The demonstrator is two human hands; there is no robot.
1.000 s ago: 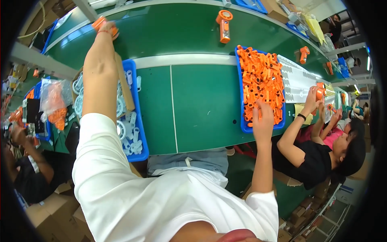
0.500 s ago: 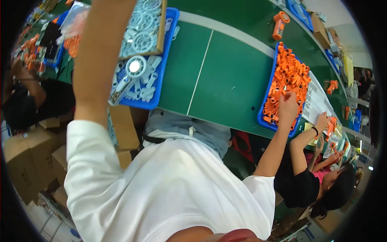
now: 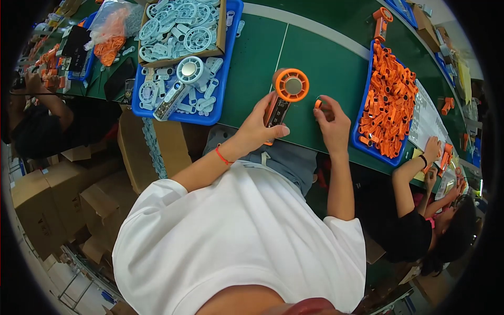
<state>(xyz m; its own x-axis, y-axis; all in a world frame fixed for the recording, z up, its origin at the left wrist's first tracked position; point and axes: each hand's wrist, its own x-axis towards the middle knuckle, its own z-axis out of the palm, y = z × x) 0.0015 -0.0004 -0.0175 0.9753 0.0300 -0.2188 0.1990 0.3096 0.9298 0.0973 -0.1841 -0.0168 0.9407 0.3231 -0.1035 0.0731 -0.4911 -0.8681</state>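
Observation:
My left hand (image 3: 253, 131) is closed around an orange handheld fan (image 3: 278, 111), its round head up and a dark circuit board showing in its handle. Just to the right, my right hand (image 3: 336, 128) pinches a small orange plastic piece (image 3: 318, 104) between thumb and fingertips. The piece and the fan are apart. To the right of that hand stands a blue tray (image 3: 363, 102) heaped with orange plastic parts (image 3: 388, 105). On the left, a second blue tray (image 3: 214, 113) holds light-blue parts and a light-blue handheld fan (image 3: 176, 97) with its handle uncovered.
A cardboard box (image 3: 223, 31) of light-blue rings and covers rests on the left tray. Another orange fan (image 3: 382, 26) stands beyond the right tray. Co-workers sit at both sides, one forearm (image 3: 401, 184) near the right tray. Cardboard cartons (image 3: 50, 197) stand at lower left.
My left arm has come down from the upper left, and the hand now holds the orange fan. My right hand has left the orange parts and moved left with a small piece.

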